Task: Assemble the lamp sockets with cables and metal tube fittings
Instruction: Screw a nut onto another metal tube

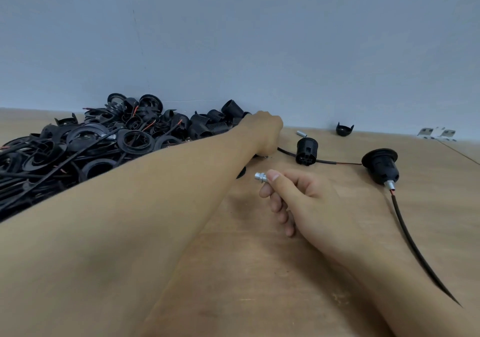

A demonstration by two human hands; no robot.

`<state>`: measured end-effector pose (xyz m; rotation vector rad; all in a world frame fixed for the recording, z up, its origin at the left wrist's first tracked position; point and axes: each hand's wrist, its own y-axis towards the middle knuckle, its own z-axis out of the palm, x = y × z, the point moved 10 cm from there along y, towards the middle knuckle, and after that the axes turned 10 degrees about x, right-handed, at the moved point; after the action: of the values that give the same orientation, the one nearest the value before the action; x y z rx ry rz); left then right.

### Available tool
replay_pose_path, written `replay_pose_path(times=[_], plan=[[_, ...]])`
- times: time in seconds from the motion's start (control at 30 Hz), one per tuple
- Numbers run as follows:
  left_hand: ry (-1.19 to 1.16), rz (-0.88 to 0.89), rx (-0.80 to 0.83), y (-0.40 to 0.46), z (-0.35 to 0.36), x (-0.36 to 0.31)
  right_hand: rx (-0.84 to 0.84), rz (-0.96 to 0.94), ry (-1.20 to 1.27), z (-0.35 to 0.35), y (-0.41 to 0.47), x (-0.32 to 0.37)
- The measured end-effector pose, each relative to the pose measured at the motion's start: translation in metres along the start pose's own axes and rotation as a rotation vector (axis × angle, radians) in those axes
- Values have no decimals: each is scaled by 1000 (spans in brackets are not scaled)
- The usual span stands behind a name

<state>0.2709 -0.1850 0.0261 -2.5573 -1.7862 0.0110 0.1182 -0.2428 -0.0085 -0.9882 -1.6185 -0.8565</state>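
Parts pile (104,139) blocks the left; bare table (259,271) lies near.

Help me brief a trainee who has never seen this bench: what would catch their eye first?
Probably the big heap of black socket parts and cables piled at the far left against the wall, with the left hand reaching to its right edge. Next, the right hand at centre pinching a small metal tube fitting, and an assembled socket with its cable lying at right.

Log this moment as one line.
right hand: pinches metal fitting | left hand: at parts pile, grip hidden | finished socket: on table
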Motion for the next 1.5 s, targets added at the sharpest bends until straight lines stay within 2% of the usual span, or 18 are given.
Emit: replay_pose_path(times=[0.13, 0.23, 0.3, 0.43, 0.53, 0.6, 0.67, 0.8, 1.03, 1.27, 1.5], plan=[[50, -46, -141, 0, -9, 2, -29, -10, -14, -4, 0, 4], [17, -56, -173, -3, -11, 4, -44, -24, -14, -5, -1, 7], [-35, -51, -255, -11, -19, 7, -53, -26, 2, -6, -2, 7], [-486, 12, -474, -57, -51, 18, -88, -52, -4, -11, -4, 11], [-946, -53, -575, -106, -53, 38, -102, -68, -6, -15, -4, 13], [-1305, -41, -493, -136, -32, 41, -98, -89, -14, -15, -4, 16], [-1568, -19, -377, -166, -4, 37, -85, -117, -51, -12, -5, 19], [-1886, 12, -237, -205, 37, 27, -24, -194, -107, 3, -11, 28], [-1997, 51, -203, -203, 43, 31, -17, -259, 79, 1, -14, 37], [-1973, 63, -114, -193, 49, 26, -7, -260, 14, 4, -12, 35], [-1967, 106, -117, -192, 50, 28, 2, -289, -91, 6, -16, 39]])
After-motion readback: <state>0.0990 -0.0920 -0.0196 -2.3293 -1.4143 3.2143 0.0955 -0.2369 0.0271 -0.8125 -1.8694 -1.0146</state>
